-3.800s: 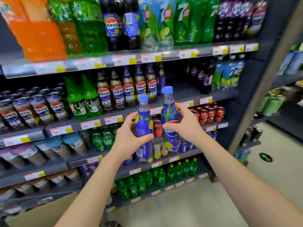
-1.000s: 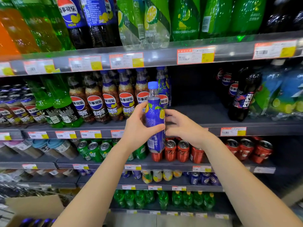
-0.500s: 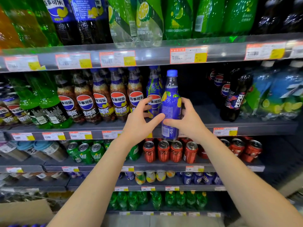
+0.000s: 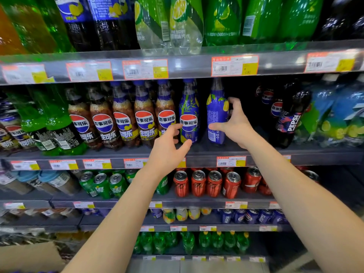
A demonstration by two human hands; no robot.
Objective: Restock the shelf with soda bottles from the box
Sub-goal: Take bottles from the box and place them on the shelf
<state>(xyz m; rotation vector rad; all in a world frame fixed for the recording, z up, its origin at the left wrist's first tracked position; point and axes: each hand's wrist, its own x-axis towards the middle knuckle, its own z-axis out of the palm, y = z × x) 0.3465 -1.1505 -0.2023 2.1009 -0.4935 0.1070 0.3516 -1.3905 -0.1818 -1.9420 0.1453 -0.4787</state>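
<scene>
A blue soda bottle with lemon print stands upright on the middle shelf, just right of a blue bamboo-print bottle. My right hand grips the lemon bottle, thumb on its front and fingers curled round its right side. My left hand hovers in front of the bamboo-print bottle with fingers spread and relaxed, holding nothing. A corner of the cardboard box shows at the bottom left; its contents are out of sight.
Brown cola bottles fill the shelf to the left. Dark Pepsi bottles stand to the right, with a dark gap between them and the lemon bottle. Red cans sit one shelf down. Large bottles line the shelf above.
The lemon bottle went from in front of the shelf edge onto the shelf, right of the bamboo bottle. My left hand let go of it and dropped back.
</scene>
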